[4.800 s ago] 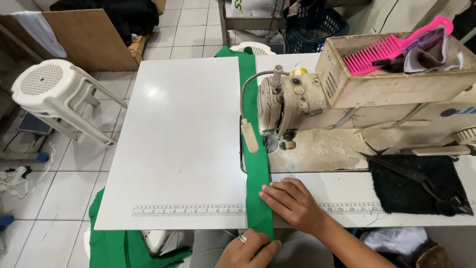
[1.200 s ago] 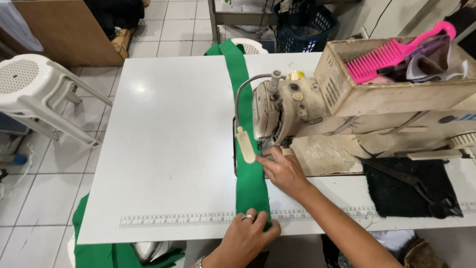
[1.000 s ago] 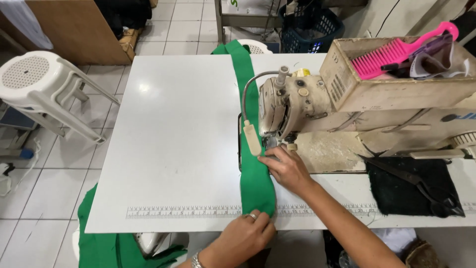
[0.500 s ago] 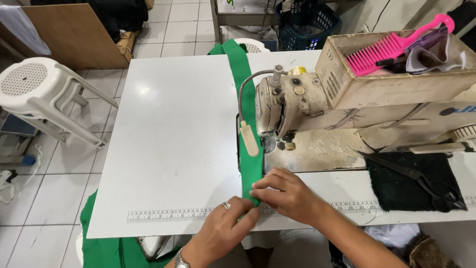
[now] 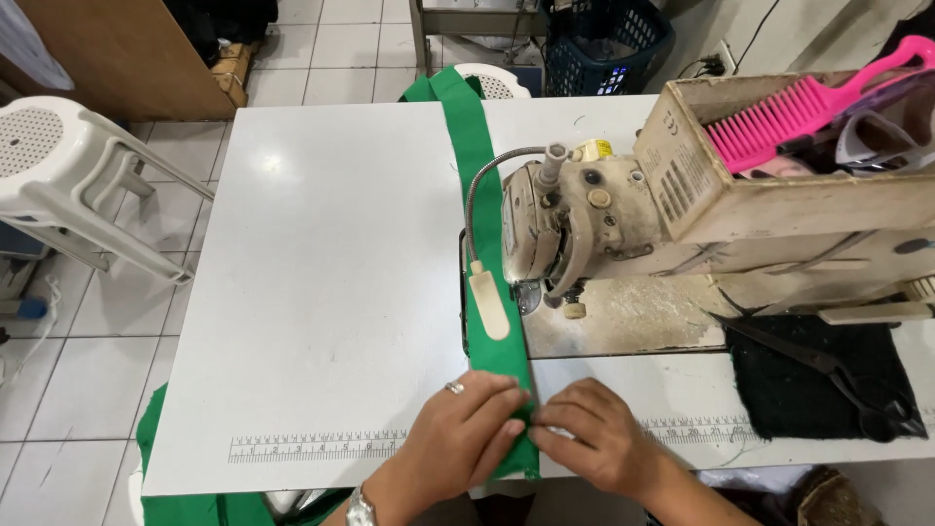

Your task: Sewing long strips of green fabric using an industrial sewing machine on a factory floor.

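— What has been moved since half a second ago?

— The left hand (image 5: 458,433) has been brought fully onto the green fabric strip (image 5: 484,229), beside the right hand (image 5: 596,436). Both sets of fingers are laid nearly flat, pressing the strip's near end on the white table (image 5: 321,273).

— What is found around it?

— The sewing machine (image 5: 575,229) is set just right of the strip, its lamp (image 5: 490,304) lying over the cloth. Scissors (image 5: 828,375) are seen at right, a white stool (image 5: 68,185) far left.
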